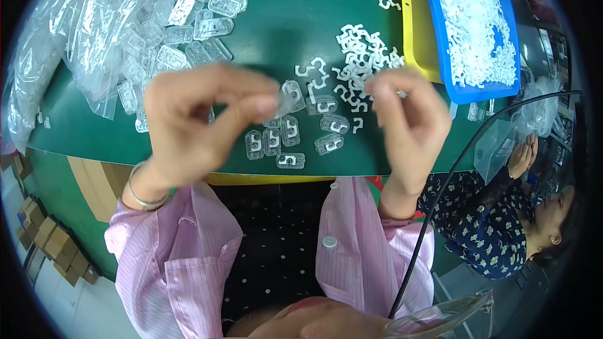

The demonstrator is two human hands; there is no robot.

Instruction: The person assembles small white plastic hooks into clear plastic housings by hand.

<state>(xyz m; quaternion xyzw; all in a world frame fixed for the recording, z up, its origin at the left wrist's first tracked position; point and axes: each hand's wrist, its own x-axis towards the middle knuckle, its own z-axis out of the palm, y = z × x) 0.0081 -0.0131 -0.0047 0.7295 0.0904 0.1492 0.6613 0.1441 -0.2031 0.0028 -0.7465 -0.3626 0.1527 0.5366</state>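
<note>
My left hand (195,119) is raised over the green table, thumb and forefinger pinched on a small clear plastic case (287,105), blurred by motion. Just below it lie several clear cases (291,130), each with a white hook-shaped clip in it. At the right, my right hand (411,122) is held over the near edge of a heap of white plastic clips (361,53). Its fingers are curled in a pinch; blur hides whether they hold a clip. A few loose white clips (319,66) lie between the hands.
Many clear cases (179,34) spill from a large clear plastic bag (94,31) at the far left. A blue tray (452,91) full of white clips rests on a yellow bin (414,31) at the far right. A black cable (477,135) crosses the right side, where another person (490,226) sits.
</note>
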